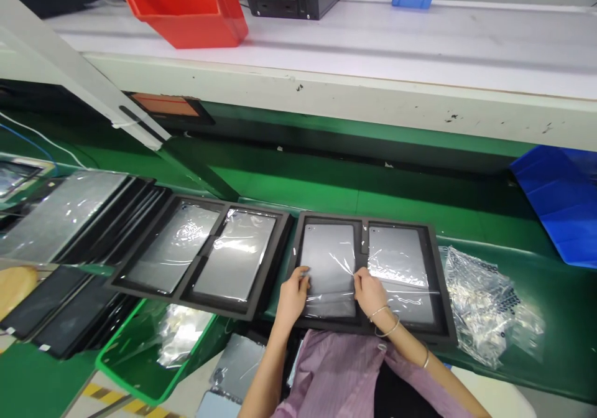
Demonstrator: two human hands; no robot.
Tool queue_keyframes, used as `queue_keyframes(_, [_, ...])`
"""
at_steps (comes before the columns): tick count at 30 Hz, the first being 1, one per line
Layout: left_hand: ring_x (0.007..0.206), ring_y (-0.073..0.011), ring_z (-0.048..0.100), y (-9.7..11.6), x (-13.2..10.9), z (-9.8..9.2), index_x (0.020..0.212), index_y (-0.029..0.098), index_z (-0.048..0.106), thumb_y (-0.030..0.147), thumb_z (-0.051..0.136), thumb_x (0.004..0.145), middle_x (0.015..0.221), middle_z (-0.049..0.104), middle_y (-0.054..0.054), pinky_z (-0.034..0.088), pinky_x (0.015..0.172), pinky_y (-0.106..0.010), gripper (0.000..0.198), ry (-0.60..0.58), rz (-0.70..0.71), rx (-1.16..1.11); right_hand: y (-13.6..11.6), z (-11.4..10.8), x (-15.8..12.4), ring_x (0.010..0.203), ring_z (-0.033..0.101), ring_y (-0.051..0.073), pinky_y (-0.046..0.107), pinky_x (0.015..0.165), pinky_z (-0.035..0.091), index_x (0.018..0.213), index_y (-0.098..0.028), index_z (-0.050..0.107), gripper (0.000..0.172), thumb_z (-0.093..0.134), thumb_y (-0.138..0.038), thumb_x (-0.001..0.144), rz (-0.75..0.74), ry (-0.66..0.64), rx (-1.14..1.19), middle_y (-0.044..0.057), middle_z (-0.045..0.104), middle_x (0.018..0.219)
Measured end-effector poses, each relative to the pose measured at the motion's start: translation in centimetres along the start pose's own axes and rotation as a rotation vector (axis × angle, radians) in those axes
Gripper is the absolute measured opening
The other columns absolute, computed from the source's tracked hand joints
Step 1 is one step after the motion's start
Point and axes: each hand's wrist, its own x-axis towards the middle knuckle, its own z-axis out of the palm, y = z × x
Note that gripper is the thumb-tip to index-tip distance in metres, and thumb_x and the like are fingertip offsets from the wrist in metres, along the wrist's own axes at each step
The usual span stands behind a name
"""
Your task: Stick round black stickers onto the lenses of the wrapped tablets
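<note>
A black foam tray (365, 244) holds two grey tablets in clear film, side by side. My left hand (293, 293) is at the left edge of the left tablet (329, 250), fingers curled together at the film. With its fingers pinched, my right hand (369, 290) pulls the clear film at that tablet's right edge, and the film shows creases running to the fingertips. The right tablet (401, 269) lies in its recess beside my right hand. Another black tray (275, 250) with two film-covered tablets stands to the left, tilted.
Clear plastic bags (480, 306) lie right of the trays. A green bin (135, 343) with plastic sits lower left, near stacked black trays (60, 306). A white shelf (373, 51) spans above, bearing a red bin (191, 17). A blue bin (559, 200) is at far right.
</note>
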Motion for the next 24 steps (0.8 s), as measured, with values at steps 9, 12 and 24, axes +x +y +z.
queue_keyframes(9, [0.099, -0.0344, 0.060, 1.9, -0.4, -0.5, 0.113, 0.009, 0.062, 0.020, 0.042, 0.089, 0.103, 0.062, -0.023, 0.048, 0.078, -0.046, 0.033, 0.019, 0.005, 0.441, -1.3, -0.7, 0.5, 0.076, 0.069, 0.030, 0.035, 0.062, 0.049, 0.094, -0.008, 0.062, 0.021, 0.044, -0.017, 0.088, -0.036, -0.052, -0.254, 0.020, 0.068, 0.080])
queue_keyframes(12, [0.124, -0.0364, 0.043, 3.3, -0.1, 0.0, 0.120, 0.010, 0.058, 0.009, 0.037, 0.087, 0.129, 0.050, -0.025, 0.039, 0.094, -0.052, 0.039, 0.009, 0.110, 0.562, -2.5, -1.0, 0.8, 0.084, 0.069, 0.027, 0.035, 0.066, 0.050, 0.107, -0.010, 0.059, 0.028, 0.037, -0.010, 0.090, -0.143, -0.047, -0.301, 0.021, 0.067, 0.096])
queue_keyframes(24, [0.125, -0.0362, 0.045, 4.2, 1.9, 1.6, 0.132, 0.008, 0.047, 0.025, 0.032, 0.093, 0.139, 0.042, -0.027, 0.023, 0.099, -0.067, 0.045, -0.036, 0.136, 0.804, -0.8, -2.8, 2.4, 0.086, 0.069, 0.023, 0.035, 0.074, 0.054, 0.116, -0.012, 0.059, 0.042, 0.039, 0.000, 0.082, -0.280, -0.015, -0.243, 0.019, 0.054, 0.130])
